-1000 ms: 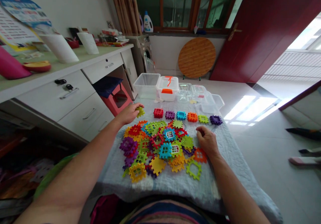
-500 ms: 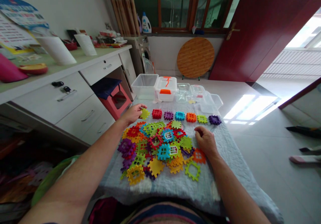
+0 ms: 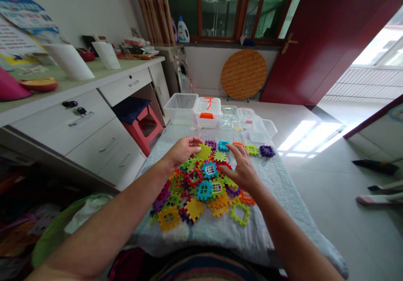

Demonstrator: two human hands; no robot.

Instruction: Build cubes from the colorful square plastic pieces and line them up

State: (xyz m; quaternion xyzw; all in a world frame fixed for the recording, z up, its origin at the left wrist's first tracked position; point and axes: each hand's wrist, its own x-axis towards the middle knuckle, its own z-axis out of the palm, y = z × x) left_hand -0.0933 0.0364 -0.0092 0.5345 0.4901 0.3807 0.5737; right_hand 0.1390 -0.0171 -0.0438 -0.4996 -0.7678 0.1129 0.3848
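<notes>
My left hand (image 3: 185, 151) pinches a yellow-green building tile (image 3: 204, 151) with notched edges, held above the back of the pile. Over the pile's right side hovers my right hand (image 3: 242, 166), fingers spread and nothing in them. Below both lies a heap of interlocking tiles, among them a blue window tile (image 3: 209, 170), a plain yellow tile (image 3: 194, 209) and a green frame tile (image 3: 240, 213). Behind it runs a row of assembled pieces: purple (image 3: 210, 145), blue (image 3: 223, 145), green (image 3: 252, 149) and dark purple (image 3: 267, 151). My hands partly cover the row.
At the table's far end stand an open clear bin (image 3: 181, 110), a lidded box (image 3: 207, 112) with an orange latch, and clear containers (image 3: 229, 116). A cloth (image 3: 283, 230) covers the table. A pink stool (image 3: 146, 130) and a white desk (image 3: 88, 134) are on the left.
My left hand has carried the yellow-green tile rightward from the row's left end to above the pile. My right hand has lifted off the cloth, moved left and spread its fingers.
</notes>
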